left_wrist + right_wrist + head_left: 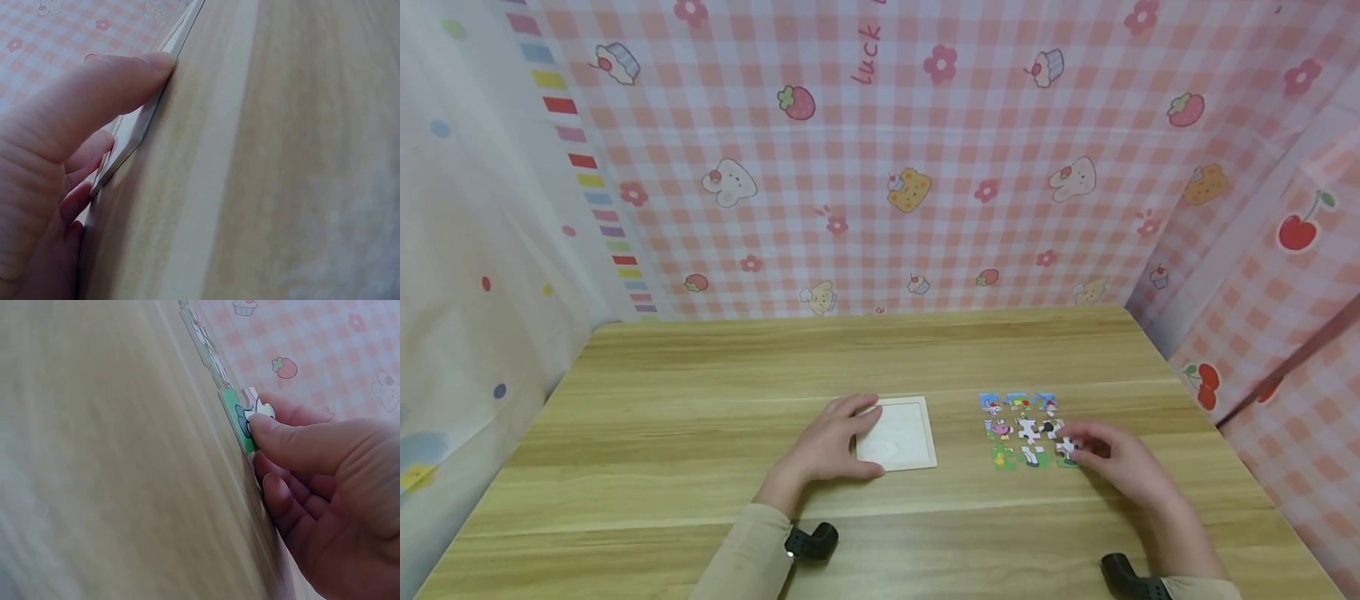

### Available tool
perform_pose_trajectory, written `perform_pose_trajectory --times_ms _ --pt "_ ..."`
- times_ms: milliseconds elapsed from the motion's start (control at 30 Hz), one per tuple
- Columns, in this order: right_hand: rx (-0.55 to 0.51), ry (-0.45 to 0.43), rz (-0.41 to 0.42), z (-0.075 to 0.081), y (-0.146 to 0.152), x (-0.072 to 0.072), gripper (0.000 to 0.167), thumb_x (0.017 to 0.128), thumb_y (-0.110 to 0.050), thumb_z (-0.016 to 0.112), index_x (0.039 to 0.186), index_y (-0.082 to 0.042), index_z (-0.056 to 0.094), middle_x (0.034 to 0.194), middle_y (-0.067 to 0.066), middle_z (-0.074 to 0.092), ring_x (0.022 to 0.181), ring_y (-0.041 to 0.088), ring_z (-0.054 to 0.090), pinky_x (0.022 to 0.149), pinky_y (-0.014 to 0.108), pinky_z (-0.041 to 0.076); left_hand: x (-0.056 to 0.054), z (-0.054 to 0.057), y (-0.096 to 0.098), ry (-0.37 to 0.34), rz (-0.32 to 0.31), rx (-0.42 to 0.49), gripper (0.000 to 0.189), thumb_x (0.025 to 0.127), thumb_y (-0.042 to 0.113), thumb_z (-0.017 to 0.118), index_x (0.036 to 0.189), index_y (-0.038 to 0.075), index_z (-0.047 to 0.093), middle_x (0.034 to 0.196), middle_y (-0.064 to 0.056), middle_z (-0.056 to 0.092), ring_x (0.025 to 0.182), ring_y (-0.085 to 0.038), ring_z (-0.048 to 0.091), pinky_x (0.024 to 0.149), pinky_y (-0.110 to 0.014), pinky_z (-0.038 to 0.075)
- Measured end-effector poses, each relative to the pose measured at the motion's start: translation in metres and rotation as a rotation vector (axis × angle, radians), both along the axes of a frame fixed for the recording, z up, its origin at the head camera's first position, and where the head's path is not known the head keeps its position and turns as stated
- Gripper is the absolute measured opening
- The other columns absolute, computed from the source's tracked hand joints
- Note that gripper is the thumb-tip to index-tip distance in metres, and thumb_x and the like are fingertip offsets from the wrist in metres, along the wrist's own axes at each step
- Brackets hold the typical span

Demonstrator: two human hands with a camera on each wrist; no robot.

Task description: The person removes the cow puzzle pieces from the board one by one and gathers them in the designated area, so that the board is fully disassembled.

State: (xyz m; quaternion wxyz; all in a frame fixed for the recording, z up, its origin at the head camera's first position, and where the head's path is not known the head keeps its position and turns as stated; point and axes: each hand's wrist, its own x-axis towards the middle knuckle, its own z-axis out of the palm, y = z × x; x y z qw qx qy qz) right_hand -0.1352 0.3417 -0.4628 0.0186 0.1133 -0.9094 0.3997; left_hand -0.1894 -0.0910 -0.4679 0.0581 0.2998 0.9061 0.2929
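Note:
A square, pale puzzle tray [932, 446] with a raised rim lies flat on the table. My left hand [831, 442] grips its left side, the thumb at the near edge and the fingers at the left and far edges. In the left wrist view, the thumb [119, 81] presses on the tray's edge [142, 128]. To the right, several jigsaw pieces [1028, 431] lie in loose rows, picture side up. My right hand [1116, 460] pinches the near-right corner jigsaw piece [230, 406], green and white, between thumb and fingertips. Its underside is hidden.
The wooden table [700, 417] reaches back to a pink checked cloth [865, 167]. More cloth hangs at the left and right sides. A black wrist camera [812, 542] sits on the left wrist, another black camera [1123, 575] on the right.

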Motion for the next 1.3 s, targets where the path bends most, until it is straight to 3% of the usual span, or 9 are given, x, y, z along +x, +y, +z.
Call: perform_pose_trajectory --times_ms 233,933,1167,1300 --pt "0.037 0.061 0.012 -0.004 0.000 -0.001 0.025 0.085 0.001 0.073 0.110 -0.001 0.072 0.091 0.002 0.063 0.076 -0.001 0.051 0.064 0.020 0.048 0.000 0.000 0.001 -0.006 0.004 -0.017 0.092 0.073 0.045 0.084 0.148 0.006 0.046 0.159 -0.006 0.035 0.147 -0.030 0.027 0.120 -0.049 0.026" --pt "-0.018 0.098 0.016 -0.005 -0.001 0.000 0.026 0.082 0.005 0.074 0.108 0.001 0.071 0.093 0.006 0.064 0.078 -0.002 0.053 0.064 0.019 0.049 -0.002 -0.002 0.000 0.013 -0.008 -0.011 0.091 0.073 0.045 0.084 0.146 0.005 0.047 0.158 -0.009 0.036 0.147 -0.032 0.027 0.119 -0.050 0.026" --pt "0.012 0.084 0.007 0.004 -0.003 0.001 0.026 0.087 0.002 0.071 0.113 -0.001 0.070 0.102 0.011 0.068 0.086 -0.004 0.055 0.072 0.017 0.051 -0.002 -0.004 0.000 0.028 -0.018 -0.009 0.091 0.074 0.046 0.083 0.146 0.005 0.047 0.158 -0.009 0.036 0.147 -0.033 0.027 0.120 -0.050 0.025" --pt "0.054 0.109 0.021 0.015 -0.013 0.001 0.026 0.088 -0.003 0.072 0.114 -0.003 0.070 0.101 0.007 0.068 0.086 -0.003 0.055 0.072 0.018 0.052 -0.003 -0.007 -0.002 0.033 -0.026 -0.006 0.092 0.074 0.047 0.083 0.148 0.006 0.046 0.161 -0.009 0.031 0.149 -0.032 0.023 0.121 -0.050 0.022"
